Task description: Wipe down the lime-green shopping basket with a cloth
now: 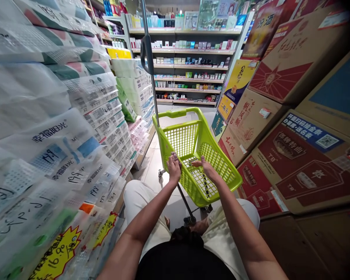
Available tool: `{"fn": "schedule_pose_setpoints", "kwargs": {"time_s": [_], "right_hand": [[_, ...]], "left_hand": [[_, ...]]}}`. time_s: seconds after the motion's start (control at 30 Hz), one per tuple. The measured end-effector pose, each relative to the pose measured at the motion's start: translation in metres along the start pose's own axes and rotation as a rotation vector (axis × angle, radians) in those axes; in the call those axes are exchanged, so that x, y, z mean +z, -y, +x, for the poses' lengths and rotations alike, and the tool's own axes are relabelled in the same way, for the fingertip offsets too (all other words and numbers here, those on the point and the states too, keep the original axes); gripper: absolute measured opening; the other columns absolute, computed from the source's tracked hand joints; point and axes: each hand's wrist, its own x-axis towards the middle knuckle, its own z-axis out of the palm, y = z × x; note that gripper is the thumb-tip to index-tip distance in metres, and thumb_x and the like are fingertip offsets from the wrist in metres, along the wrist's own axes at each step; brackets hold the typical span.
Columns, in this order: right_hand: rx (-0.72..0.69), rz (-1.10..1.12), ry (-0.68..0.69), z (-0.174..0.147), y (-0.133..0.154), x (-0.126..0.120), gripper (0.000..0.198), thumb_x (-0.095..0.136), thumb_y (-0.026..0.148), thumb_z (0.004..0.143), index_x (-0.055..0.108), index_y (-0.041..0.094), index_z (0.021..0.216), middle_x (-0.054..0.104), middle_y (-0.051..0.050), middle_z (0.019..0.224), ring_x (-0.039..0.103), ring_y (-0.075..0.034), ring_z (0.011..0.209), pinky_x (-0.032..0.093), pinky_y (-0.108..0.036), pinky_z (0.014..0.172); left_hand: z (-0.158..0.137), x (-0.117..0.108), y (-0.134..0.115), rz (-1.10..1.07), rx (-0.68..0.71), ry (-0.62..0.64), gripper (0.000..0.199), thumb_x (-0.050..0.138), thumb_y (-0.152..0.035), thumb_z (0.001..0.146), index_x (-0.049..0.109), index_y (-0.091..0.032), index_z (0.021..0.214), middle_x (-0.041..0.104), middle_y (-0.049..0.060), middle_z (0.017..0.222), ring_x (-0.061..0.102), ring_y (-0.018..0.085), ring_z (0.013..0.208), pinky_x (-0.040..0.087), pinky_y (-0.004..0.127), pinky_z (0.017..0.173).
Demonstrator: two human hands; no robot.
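A bright green plastic shopping cart basket (221, 165) with lattice walls stands before my knees on a wheeled metal frame. My left hand (174, 170) is closed around a small crumpled greyish cloth (175, 156), at the near-left rim of the basket. Most of the cloth is hidden by the fingers. Over the basket's inside, my right hand (208, 170) holds nothing, its thumb up and fingers stretched toward the left. Whether it touches the basket I cannot tell. No goods show in the basket.
Wrapped tissue packs (84, 155) are piled along the left. Stacked cardboard cartons (303, 155) rise close on the right. A grey pole with a handle (147, 54) stands at the cart's left. Shelves of small boxes and bottles (192, 60) cross the aisle's far end.
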Motion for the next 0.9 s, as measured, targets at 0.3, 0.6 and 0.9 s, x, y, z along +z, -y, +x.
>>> {"fn": "schedule_pose_setpoints", "kwargs": {"time_s": [0.3, 0.6, 0.9], "right_hand": [[0.025, 0.016, -0.007, -0.019, -0.006, -0.001, 0.109, 0.002, 0.091, 0.088, 0.079, 0.021, 0.121, 0.078, -0.014, 0.119, 0.069, -0.032, 0.122, 0.042, -0.057, 0.117], [0.005, 0.041, -0.057, -0.033, -0.005, -0.015, 0.105, 0.004, 0.088, 0.090, 0.077, 0.022, 0.125, 0.078, -0.013, 0.120, 0.068, -0.033, 0.123, 0.040, -0.059, 0.119], [0.001, 0.070, -0.122, -0.040, -0.015, -0.014, 0.106, 0.004, 0.090, 0.089, 0.080, 0.022, 0.116, 0.080, -0.012, 0.115, 0.071, -0.032, 0.119, 0.045, -0.054, 0.116]], "left_hand": [[-0.103, 0.008, 0.010, -0.099, 0.020, 0.138, 0.026, 0.043, -0.028, 0.101, 0.052, -0.024, 0.125, 0.057, 0.012, 0.123, 0.058, 0.024, 0.123, 0.045, 0.046, 0.114], [-0.086, 0.000, -0.002, -0.020, 0.151, 0.169, 0.037, 0.047, -0.025, 0.099, 0.055, -0.027, 0.135, 0.056, 0.011, 0.122, 0.060, 0.024, 0.117, 0.047, 0.045, 0.112], [-0.120, -0.024, -0.016, 0.090, 0.375, 0.488, 0.046, 0.055, -0.015, 0.088, 0.069, -0.032, 0.127, 0.056, 0.009, 0.113, 0.058, 0.026, 0.110, 0.051, 0.042, 0.106]]}}
